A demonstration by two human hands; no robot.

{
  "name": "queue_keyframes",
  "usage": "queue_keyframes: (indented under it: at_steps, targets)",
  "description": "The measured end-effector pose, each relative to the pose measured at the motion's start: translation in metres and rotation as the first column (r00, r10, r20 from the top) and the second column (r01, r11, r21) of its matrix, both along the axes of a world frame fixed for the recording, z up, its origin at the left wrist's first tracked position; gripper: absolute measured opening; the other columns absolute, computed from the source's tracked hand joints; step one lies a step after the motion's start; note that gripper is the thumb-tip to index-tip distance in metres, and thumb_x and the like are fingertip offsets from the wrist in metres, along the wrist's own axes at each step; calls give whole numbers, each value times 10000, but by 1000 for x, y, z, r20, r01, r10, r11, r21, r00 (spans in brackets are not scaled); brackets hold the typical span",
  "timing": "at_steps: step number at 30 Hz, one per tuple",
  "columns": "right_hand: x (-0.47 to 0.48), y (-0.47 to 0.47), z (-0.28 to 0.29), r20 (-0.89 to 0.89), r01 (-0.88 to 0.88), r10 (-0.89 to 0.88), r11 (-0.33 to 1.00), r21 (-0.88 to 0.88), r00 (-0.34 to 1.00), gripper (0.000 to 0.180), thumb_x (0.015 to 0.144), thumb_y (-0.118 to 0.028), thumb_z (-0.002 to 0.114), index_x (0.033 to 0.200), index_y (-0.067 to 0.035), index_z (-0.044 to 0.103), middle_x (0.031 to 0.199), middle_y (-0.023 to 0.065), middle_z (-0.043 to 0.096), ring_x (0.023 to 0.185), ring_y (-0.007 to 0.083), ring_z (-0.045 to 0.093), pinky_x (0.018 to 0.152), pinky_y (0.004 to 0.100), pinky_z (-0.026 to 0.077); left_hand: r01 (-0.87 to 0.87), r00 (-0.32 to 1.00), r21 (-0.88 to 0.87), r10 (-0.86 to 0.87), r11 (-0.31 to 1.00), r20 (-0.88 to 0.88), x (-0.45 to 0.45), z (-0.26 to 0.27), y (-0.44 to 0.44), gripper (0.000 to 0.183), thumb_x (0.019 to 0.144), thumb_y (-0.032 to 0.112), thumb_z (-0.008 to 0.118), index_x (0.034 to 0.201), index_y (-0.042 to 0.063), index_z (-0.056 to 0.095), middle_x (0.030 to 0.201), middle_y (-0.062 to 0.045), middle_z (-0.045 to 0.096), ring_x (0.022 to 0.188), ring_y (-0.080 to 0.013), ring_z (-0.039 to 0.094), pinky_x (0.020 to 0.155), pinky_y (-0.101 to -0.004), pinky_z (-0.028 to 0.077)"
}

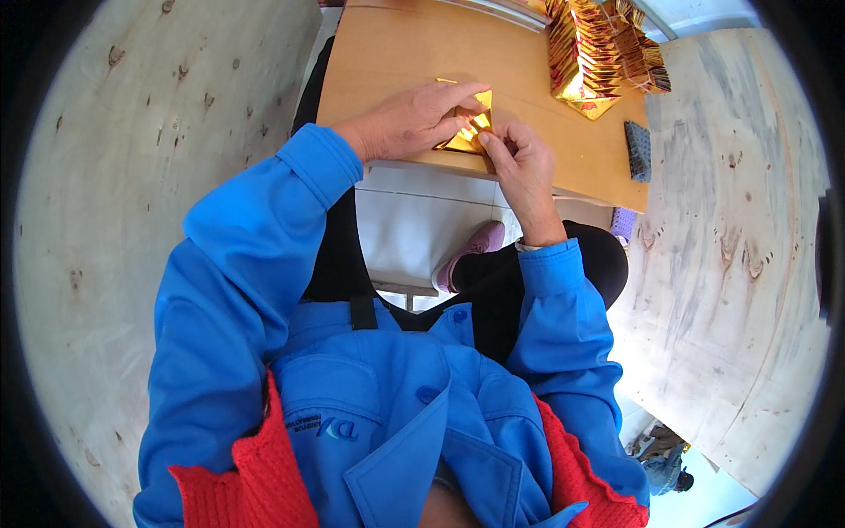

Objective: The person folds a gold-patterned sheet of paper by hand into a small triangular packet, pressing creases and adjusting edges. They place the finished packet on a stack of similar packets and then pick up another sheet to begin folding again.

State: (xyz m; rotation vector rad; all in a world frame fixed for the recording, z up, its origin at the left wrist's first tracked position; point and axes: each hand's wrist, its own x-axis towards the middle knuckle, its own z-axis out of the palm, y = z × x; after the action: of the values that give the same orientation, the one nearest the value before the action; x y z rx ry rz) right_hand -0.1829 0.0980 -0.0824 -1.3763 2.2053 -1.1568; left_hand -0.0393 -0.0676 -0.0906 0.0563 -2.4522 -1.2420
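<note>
A sheet of shiny gold foil paper (484, 120), partly folded, lies near the front edge of a wooden table (396, 53). My left hand (416, 120) reaches over it from the left, its thumb and fingers holding the foil against the tabletop. At the sheet's lower right edge, my right hand (528, 155) pinches the foil between thumb and fingers. Parts of the sheet are hidden under my left hand.
Folded gold foil pieces with red print form a long stack (581, 66) at the table's far right, beside another tied bundle (640, 53). A dark grey pad (638, 152) lies at the right edge. Wooden boards stand left (165, 99) and right (733, 198).
</note>
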Motion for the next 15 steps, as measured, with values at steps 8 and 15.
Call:
queue_keyframes:
  at_steps: [8, 15]
  targets:
    - [6, -7, 1, -4, 75, -75, 997, -11, 997, 118, 889, -84, 719, 867, -26, 618, 698, 15, 628, 621, 71, 577, 570, 242, 486, -16, 999, -81, 19, 997, 33, 4, 9, 3, 636, 871, 196, 651, 1460, 97, 433, 1290, -182, 598, 1202, -354, 560, 1048, -420, 447]
    - [8, -10, -3, 34, 139, -136, 988, -73, 990, 134, 834, -119, 734, 839, -49, 620, 689, 101, 644, 612, 251, 641, 598, 360, 513, 7, 1000, -130, -8, 992, -5, 3, 5, 0, 562, 853, 163, 663, 1386, 95, 497, 1325, -179, 574, 1215, -366, 550, 1066, -436, 433]
